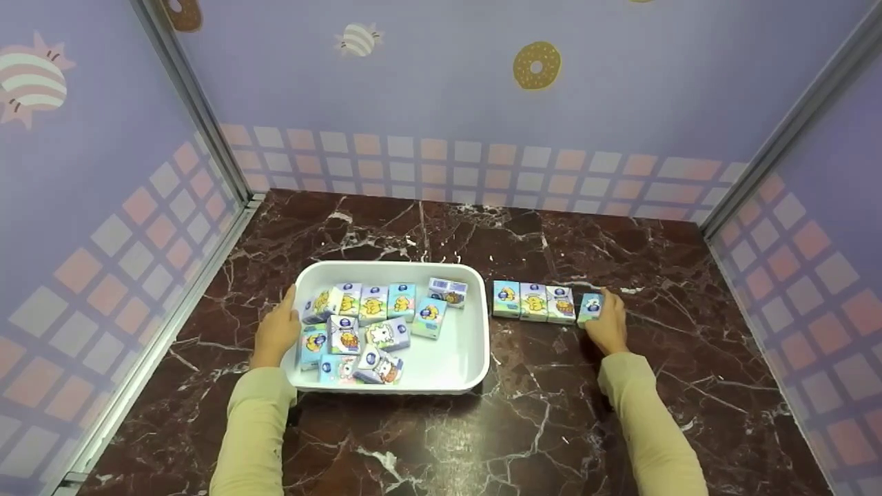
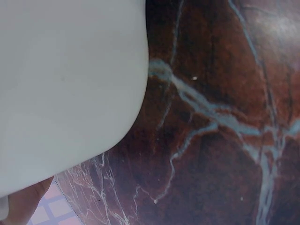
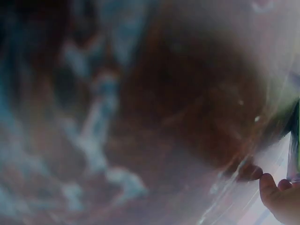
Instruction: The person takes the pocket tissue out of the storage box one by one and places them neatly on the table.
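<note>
At the left side of a white plastic tray (image 1: 475, 372), my left hand (image 1: 277, 334) grips the rim. In the left wrist view, part of that hand (image 2: 29, 199) shows beside the tray's outer wall (image 2: 70, 93). Inside the tray lie several small cartoon-printed packs (image 1: 374, 303), in blue and lilac, some tilted or overlapping. My right hand (image 1: 610, 324) holds a small blue pack (image 1: 590, 306) on the table, at the right end of a short row of packs (image 1: 534, 302). A narrow gap separates it from the row. The right wrist view catches only fingertips (image 3: 272, 190) and a sliver of the pack.
A dark red marble-patterned table (image 1: 524, 427) lies under everything. Lilac panels (image 1: 441, 83) with sweets and checks printed on them enclose the back and both sides. Metal strips (image 1: 200, 103) run along the panel corners.
</note>
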A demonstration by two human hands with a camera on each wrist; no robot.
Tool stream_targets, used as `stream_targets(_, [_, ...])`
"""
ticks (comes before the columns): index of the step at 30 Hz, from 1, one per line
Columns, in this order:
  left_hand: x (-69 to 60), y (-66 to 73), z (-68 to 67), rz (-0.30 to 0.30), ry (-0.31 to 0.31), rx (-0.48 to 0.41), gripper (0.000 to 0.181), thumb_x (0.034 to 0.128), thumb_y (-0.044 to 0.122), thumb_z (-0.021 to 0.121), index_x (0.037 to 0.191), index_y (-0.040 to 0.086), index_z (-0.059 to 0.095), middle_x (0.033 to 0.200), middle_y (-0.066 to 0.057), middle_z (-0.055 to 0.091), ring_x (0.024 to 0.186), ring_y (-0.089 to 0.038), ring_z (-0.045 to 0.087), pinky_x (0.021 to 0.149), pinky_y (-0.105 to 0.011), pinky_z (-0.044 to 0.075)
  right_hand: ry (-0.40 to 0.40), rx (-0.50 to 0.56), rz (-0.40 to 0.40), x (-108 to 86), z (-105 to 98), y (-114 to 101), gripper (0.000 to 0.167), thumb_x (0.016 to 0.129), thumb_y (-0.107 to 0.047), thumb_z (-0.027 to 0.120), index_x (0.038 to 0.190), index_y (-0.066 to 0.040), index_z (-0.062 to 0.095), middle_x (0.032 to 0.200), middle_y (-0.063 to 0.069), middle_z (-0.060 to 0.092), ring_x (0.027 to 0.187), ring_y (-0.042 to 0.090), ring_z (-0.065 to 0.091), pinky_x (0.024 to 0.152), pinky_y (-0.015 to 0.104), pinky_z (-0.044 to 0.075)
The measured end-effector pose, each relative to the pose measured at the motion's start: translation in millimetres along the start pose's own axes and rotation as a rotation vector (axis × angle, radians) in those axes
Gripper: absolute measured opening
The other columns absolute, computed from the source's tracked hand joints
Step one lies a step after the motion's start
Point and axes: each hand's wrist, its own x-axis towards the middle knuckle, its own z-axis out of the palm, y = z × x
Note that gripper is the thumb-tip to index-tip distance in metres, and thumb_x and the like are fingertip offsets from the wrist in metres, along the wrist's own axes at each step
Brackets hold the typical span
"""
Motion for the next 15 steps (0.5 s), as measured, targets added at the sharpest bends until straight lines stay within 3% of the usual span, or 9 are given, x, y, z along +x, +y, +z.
stream_targets(7, [0.5,1.6,0.0,-0.011,-0.006,0.003,0.052,0.092,0.012,0.029,0.142,0.01,0.016,0.13,-0.03,0.039,0.112,-0.048,0.041,0.091,-0.057,0.033,-0.08,-0.102,0.0,1.1,-0.9,0.1,0.06,0.07,0.003,0.044,0.129,0.001,0.036,0.142,0.025,0.019,0.128,0.044,0.02,0.101,0.055,0.023])
stream_targets(15, [-0.2,0.5,0.6,0.007,0.004,0.007,0.051,0.0922,0.011,0.03,0.142,0.009,0.016,0.131,-0.029,0.038,0.114,-0.048,0.04,0.094,-0.056,0.031,-0.13,-0.1,0.001,-0.7,-0.4,-4.1,0.061,0.073,0.003,0.043,0.133,-0.001,0.033,0.144,0.025,0.014,0.129,0.043,0.019,0.099,0.057,0.024])
